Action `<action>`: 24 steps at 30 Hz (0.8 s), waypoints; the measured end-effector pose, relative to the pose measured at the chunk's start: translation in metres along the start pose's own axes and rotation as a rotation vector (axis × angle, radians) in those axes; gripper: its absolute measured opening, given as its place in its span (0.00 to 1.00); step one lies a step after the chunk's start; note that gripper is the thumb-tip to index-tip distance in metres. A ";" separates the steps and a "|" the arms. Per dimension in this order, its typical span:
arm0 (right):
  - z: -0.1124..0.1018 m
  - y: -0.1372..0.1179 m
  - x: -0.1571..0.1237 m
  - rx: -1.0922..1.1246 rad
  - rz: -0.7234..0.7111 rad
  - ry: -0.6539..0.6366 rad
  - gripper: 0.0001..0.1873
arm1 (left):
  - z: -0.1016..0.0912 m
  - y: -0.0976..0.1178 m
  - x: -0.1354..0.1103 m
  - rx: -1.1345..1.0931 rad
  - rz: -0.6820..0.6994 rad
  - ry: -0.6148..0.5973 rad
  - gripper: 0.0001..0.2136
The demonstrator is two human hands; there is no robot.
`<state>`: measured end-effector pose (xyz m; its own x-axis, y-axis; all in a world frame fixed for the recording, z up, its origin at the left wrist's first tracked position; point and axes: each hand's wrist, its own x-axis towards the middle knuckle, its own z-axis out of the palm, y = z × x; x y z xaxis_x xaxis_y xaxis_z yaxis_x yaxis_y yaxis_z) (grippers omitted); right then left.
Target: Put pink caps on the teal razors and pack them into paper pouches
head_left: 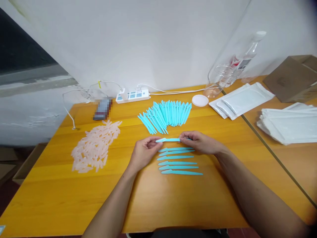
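Observation:
A turquoise eyebrow razor [172, 139] is held level between my hands, just above the table. My left hand [145, 152] pinches its head end, where a paler piece like a blade cover shows. The tail of the handle is gripped by the closed fingers of my right hand [201, 142]. Below it, several similar razors [177, 163] lie in a row, roughly parallel. Beyond my hands, a fanned heap of turquoise razors [170, 114] covers part of the table. Many pale pink translucent pieces, seemingly blade covers [92, 148], are spread out to the left.
A power strip [133, 96] with cables sits against the wall, near a blurred phone-like object [102, 108]. At the right are a round white lid [200, 100], a clear bottle [247, 59], white packets [250, 99], more packets [289, 125] and a cardboard box [289, 77].

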<state>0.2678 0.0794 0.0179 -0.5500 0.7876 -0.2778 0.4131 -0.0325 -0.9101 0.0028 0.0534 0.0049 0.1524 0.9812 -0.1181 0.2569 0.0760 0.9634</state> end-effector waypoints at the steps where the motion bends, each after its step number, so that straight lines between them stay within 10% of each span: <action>1: -0.001 -0.002 -0.002 -0.010 -0.013 -0.020 0.25 | 0.000 0.004 -0.005 0.107 0.083 -0.014 0.13; 7: -0.018 -0.001 -0.012 -0.016 0.004 -0.005 0.26 | -0.003 0.013 -0.061 0.553 0.558 -0.032 0.10; 15: -0.025 0.023 -0.001 -0.057 0.078 0.436 0.28 | 0.013 -0.008 -0.100 0.738 0.600 0.121 0.16; 24: 0.005 -0.014 0.036 -0.474 0.067 0.595 0.17 | -0.085 0.016 -0.060 0.686 0.523 0.543 0.06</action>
<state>0.2389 0.1053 0.0197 -0.0849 0.9964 0.0072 0.7729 0.0704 -0.6306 -0.0830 0.0103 0.0481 -0.0078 0.8233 0.5676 0.7999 -0.3355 0.4977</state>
